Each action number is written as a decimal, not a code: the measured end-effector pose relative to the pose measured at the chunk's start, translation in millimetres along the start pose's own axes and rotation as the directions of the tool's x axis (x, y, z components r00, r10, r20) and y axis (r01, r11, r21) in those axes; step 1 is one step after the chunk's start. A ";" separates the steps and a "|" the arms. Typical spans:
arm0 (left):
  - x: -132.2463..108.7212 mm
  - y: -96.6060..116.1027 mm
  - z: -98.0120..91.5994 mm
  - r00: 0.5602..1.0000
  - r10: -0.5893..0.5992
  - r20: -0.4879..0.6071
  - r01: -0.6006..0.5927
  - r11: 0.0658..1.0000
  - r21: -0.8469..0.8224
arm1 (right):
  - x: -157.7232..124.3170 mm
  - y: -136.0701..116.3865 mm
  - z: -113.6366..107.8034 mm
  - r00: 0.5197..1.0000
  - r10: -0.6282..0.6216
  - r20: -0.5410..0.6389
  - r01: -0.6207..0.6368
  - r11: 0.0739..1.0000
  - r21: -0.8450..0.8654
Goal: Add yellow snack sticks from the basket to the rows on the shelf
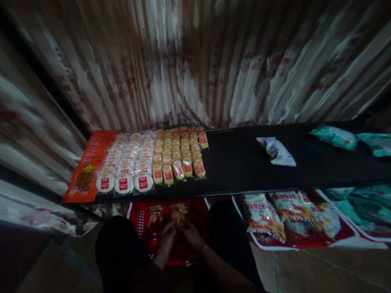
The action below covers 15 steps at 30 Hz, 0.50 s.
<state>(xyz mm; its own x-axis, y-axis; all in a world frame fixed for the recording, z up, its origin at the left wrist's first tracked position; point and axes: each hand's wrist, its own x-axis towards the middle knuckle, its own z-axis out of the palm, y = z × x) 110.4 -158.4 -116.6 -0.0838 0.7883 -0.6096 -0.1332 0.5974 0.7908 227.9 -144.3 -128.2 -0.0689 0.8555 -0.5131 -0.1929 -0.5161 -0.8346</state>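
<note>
Both of my hands are inside a red plastic basket (141,224) between my knees. The fingers of my left hand (167,240) and my right hand (192,235) close in on a small yellow wrapped cake (176,217). Dim light blurs the exact grip. Other wrapped cakes (154,217) lie in the basket beside my left hand. Ahead on the black shelf (231,160) stand tight rows of the same yellow cakes (177,157). Left of them are rows of round white crackers (124,181) in clear wrappers.
A flat orange packet (89,168) lies at the shelf's left end. Farther right rest a white packet (277,151) and two green packets (335,137). Below the shelf are baskets of white-and-red bags (262,215) and green bags (379,209). Pleated sheeting (182,59) hangs behind.
</note>
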 end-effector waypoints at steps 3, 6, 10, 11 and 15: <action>-7.1 -0.5 0.1 0.995 0.101 0.012 -0.101 0.994 0.046 | -8.3 -1.7 -1.8 0.999 0.032 -0.038 -0.031 0.999 0.039; -14.5 -0.4 -0.7 0.972 0.235 0.013 -0.234 0.964 0.124 | -15.8 -1.8 -2.1 0.997 0.019 -0.076 -0.014 0.998 0.064; -26.8 0.0 -1.7 0.925 0.380 0.021 -0.376 0.902 0.215 | -24.9 0.4 -1.2 0.999 0.008 -0.048 0.000 0.987 0.158; -30.6 0.0 -1.9 0.916 0.400 0.032 -0.397 0.889 0.229 | -26.8 1.1 -0.9 0.999 0.006 -0.041 0.001 0.985 0.172; -47.8 1.1 -3.7 0.888 0.448 0.105 -0.459 0.844 0.278 | -33.1 2.1 -0.9 0.997 -0.018 -0.081 0.032 0.984 0.175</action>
<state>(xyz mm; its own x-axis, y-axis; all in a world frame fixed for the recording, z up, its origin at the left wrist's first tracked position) 110.7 -196.0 -86.8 -0.0302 0.9829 -0.1815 0.2001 0.1838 0.9624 230.7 -173.8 -113.1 0.0141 0.8588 -0.5122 -0.3635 -0.4728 -0.8027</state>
